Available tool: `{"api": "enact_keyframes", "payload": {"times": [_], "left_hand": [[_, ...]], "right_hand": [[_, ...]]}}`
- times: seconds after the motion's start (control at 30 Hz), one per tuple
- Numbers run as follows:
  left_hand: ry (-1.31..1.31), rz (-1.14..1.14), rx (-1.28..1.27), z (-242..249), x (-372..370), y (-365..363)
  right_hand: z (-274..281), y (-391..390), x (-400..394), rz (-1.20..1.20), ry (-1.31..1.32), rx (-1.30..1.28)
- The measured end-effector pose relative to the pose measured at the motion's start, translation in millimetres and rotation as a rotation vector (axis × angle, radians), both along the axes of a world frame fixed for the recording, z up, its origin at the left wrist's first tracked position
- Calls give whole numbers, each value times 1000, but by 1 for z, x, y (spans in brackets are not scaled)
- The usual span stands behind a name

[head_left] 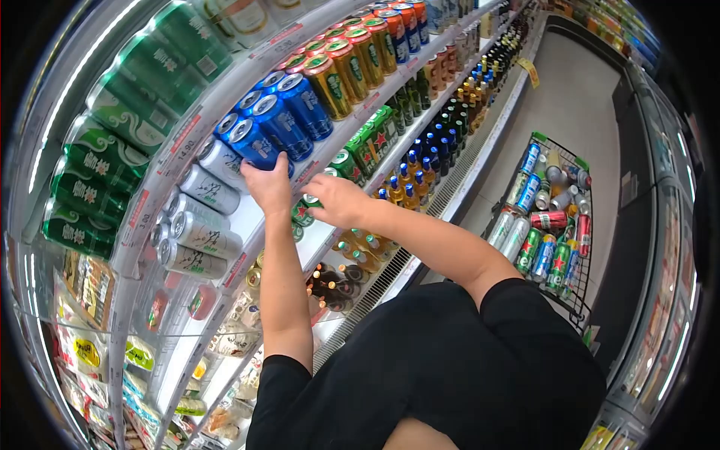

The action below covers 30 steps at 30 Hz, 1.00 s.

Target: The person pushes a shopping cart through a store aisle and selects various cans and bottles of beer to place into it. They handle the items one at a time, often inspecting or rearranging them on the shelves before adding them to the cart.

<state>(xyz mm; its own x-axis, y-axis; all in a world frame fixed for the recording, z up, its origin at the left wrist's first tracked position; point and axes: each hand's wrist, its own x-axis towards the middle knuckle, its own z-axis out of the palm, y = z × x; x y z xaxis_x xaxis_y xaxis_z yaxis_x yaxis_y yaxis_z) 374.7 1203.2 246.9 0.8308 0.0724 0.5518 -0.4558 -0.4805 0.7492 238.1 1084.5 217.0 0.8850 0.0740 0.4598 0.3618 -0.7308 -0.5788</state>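
My left hand is on the front blue can of a blue group on the upper shelf, thumb and fingers at its two sides near the base. More blue cans stand upright right behind it. Lower and to the right, my right hand has its fingers bent around a green can at the shelf below. Much of that can is hidden by the hand. White cans sit beside my left hand, some tilted or lying over. Green cartons with a red star stand beyond my right hand.
Gold cans continue along the upper shelf; large green can packs fill the left. Bottles line the lower shelves. A wire shopping cart holding many mixed cans stands in the aisle to my right, before a dark freezer.
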Motion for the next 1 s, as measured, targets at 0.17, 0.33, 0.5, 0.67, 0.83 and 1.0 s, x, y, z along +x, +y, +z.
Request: {"api": "enact_keyframes", "payload": {"times": [0.17,0.33,0.5,0.67,0.83,1.0], "left_hand": [[14,17,54,5,-8,4],[-35,-41,-57,13,-58,0],[85,-465,-141,-11,-125,-40],[280,-920,201,-71,-217,-110],[459,-1202,598,-123,-293,-176],[537,-1426,662,-165,-339,-225]], "right_hand": [[-25,4,-20,-48,-2,7],[-22,-25,-80,-181,-57,159],[-36,-65,-147,-307,-44,387],[-67,-94,-214,-551,9,581],[-94,-125,-289,-1021,234,820],[-172,-184,-350,-1096,188,1052]]}}
